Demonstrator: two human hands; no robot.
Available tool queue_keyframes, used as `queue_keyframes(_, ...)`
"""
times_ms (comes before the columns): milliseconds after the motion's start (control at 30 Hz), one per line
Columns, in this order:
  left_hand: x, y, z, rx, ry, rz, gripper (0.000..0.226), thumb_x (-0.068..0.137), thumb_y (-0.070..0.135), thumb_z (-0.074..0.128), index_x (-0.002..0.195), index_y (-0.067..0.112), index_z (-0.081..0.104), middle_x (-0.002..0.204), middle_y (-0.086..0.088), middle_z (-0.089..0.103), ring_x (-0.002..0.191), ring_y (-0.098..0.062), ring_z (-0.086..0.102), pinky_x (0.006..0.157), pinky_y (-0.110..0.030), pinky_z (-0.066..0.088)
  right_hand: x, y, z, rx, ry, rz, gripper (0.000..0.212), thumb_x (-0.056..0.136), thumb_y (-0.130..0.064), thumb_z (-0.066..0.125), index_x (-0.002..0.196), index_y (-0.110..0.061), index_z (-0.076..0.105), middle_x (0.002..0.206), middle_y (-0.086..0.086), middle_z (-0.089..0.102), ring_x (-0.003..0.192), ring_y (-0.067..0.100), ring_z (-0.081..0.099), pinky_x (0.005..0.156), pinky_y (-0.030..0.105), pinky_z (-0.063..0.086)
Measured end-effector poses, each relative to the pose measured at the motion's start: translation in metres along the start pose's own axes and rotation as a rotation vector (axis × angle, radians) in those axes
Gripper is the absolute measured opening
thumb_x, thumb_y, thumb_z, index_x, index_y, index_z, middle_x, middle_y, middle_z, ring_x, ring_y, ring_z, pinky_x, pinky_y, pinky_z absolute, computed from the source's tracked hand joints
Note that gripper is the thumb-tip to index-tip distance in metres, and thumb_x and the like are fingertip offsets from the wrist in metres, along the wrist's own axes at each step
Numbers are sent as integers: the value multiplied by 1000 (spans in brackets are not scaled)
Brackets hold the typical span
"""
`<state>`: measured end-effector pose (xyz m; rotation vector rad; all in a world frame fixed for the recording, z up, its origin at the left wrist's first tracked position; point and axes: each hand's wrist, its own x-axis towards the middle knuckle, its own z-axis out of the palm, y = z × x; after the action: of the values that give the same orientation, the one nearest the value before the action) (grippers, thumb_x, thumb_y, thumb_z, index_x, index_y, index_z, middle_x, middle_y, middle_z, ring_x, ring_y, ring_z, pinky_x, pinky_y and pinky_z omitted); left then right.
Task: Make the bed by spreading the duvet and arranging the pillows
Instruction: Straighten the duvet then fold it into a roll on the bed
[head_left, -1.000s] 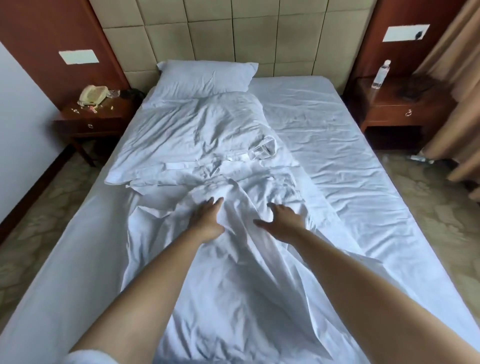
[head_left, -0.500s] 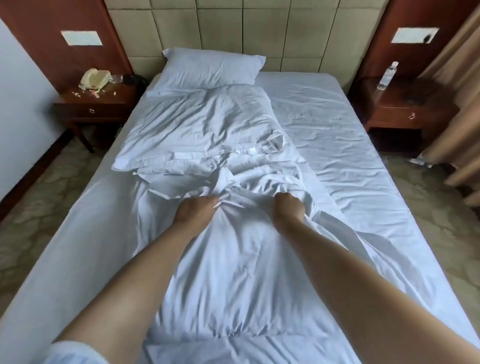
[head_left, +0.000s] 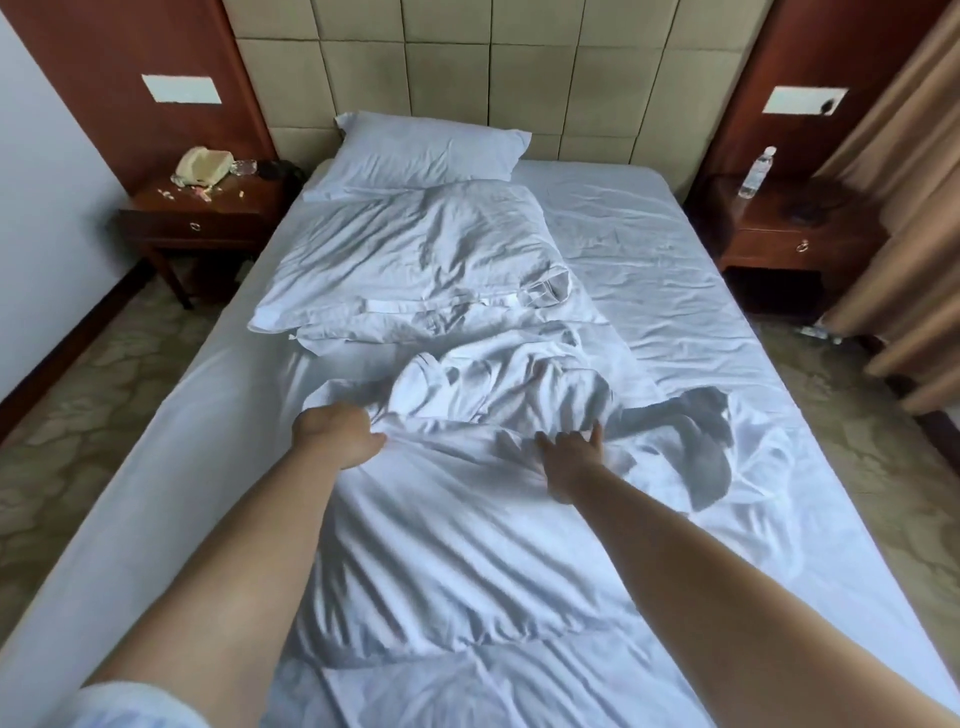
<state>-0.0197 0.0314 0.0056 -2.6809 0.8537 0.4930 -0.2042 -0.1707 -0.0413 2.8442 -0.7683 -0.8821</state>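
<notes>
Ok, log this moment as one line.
stage: spreading duvet | left hand: grips duvet edge | right hand: fingers spread on duvet | pillows: both left of bed, unarranged

Both forearms are bare; a short pale bluish-white sleeve (head_left: 135, 701) is seen on the left arm only.

White duvet (head_left: 441, 545) and pillows (head_left: 426, 150) — beige quilted headboard (head_left: 467, 67), reddish-brown nightstands (head_left: 202, 218), tan curtains (head_left: 904, 182).

Padded headboard (head_left: 467, 67), 2 wooden nightstands (head_left: 208, 218) (head_left: 789, 234), tan curtains (head_left: 904, 208).
</notes>
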Motion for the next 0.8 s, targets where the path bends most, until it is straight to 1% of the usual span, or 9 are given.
queue_keyframes(100, -4, 0, -2, -35, -25, 65, 58, 88, 46, 50, 141, 29, 35, 134, 1, 53, 121, -22, 52, 95, -32, 41, -7, 10, -5, 13, 230, 40, 37, 92, -7, 43, 126, -13, 58, 130, 9, 55, 127, 30, 44, 109, 43, 29)
queue_keyframes(233, -7, 22, -7, 131, -95, 226, 101, 81, 11, 58, 147, 47, -10, 152, -4, 29, 134, -28, 39, 109, -57, 25, -7, 4, -38, 301, 590, 55, 30, 87, -4, 46, 110, -9, 65, 118, 10, 53, 116, 32, 43, 85, 36, 42)
queue_keyframes(300, -3, 30, -5, 181, -16, 310, 80, 80, 10, 55, 144, 44, 21, 154, -5, 16, 141, -28, 20, 111, -64, 11, -8, -8, -41, 444, 630, 44, 30, 87, -4, 47, 110, -9, 65, 117, 11, 50, 117, 32, 39, 83, 37, 42)
queue_keyframes(367, 2, 36, 0, 155, -20, 459, 37, 78, 14, 56, 110, 32, 55, 151, -2, 25, 142, -24, 16, 114, -60, 5, -7, -18, -33, 533, 624, 42, 30, 87, -5, 46, 110, -11, 64, 117, 11, 47, 118, 31, 39, 88, 37, 42)
queue_keyframes(433, 2, 44, 2, 140, -95, 563, 15, 78, 23, 62, 86, 27, 50, 126, -1, 55, 124, -21, 45, 111, -44, 21, -5, -17, -21, 482, 566, 62, 31, 91, -8, 42, 114, -15, 61, 120, 7, 48, 120, 27, 40, 95, 35, 37)
queue_keyframes(533, 3, 45, 6, 96, -230, 500, 45, 74, 39, 67, 110, 26, 44, 112, 2, 61, 105, -24, 53, 84, -31, 33, -3, -3, -8, 357, 355, 108, 33, 93, -15, 45, 125, -20, 51, 129, 5, 50, 126, 25, 39, 100, 36, 33)
queue_keyframes(633, 9, 44, 8, 182, -326, 461, 46, 72, 28, 64, 115, 24, 49, 103, 4, 62, 98, -21, 56, 95, -36, 31, -10, 2, 1, 92, 113, 158, 39, 92, -26, 52, 131, -20, 50, 133, 5, 53, 130, 25, 40, 104, 36, 31)
queue_keyframes(733, 12, 36, -2, 25, -384, 474, 18, 71, 8, 64, 77, 17, 50, 77, 1, 54, 76, -21, 54, 72, -29, 40, -11, -1, -12, -70, 259, 192, 29, 87, -9, 51, 109, -16, 68, 113, 4, 66, 118, 24, 51, 97, 34, 37)
queue_keyframes(800, 14, 19, -18, -180, -380, 450, 21, 69, 1, 63, 82, 14, 53, 75, -1, 53, 72, -23, 55, 58, -28, 40, -6, -2, -52, -130, 492, 190, 19, 68, -3, 59, 75, -13, 74, 76, 1, 70, 91, 25, 62, 72, 31, 47)
